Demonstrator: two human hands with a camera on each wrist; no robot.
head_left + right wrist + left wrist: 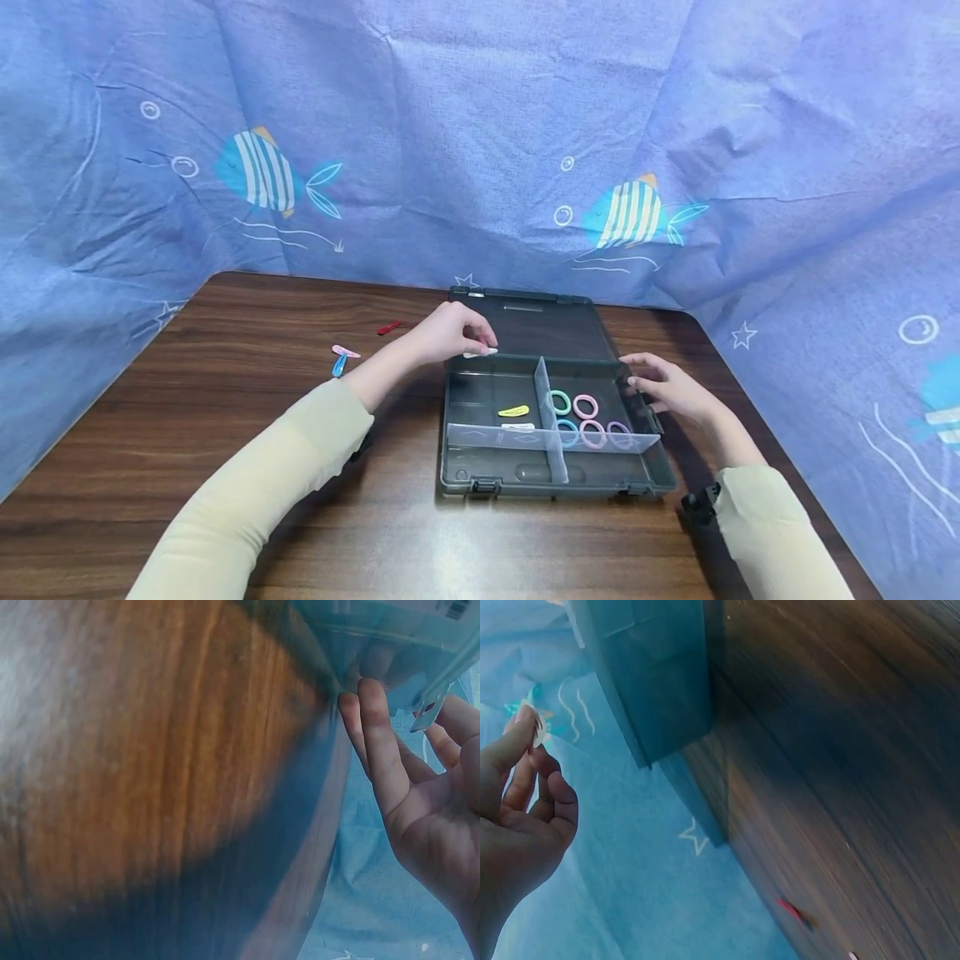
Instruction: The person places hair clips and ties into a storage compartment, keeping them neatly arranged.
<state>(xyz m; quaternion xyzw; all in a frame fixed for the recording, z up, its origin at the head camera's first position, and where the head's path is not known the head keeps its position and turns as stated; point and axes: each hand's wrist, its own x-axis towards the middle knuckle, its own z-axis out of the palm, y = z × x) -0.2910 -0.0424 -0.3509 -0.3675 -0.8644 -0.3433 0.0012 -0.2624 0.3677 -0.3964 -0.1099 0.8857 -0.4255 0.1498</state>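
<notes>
- Head view: nearest the camera is the left sleeve [232, 500], stretched over the table [360, 525] toward the divided case [551, 493].
- The left hand [453, 333] pinches a white clip [480, 353] at its fingertips, above the back edge of the left compartment, by the open lid [540, 329].
- A yellow clip [513, 411] and a second white clip [517, 427] lie in that compartment, near the long divider [480, 437]. Bringing the held clip low beside them before releasing seems best; a high drop could make it bounce.
- The red clip [388, 327], pink clip [346, 352] and blue clip [340, 365] lie on the table, left of that hand.
- Left wrist view: thumb and fingertips hold the white clip, apart from the case; a light pinch looks sufficient.
- Right wrist view: the right hand [427, 780] has its fingers extended, fingertips touching the case's side. Gentle, even contact should steady it; a hard push might slide it.
</notes>
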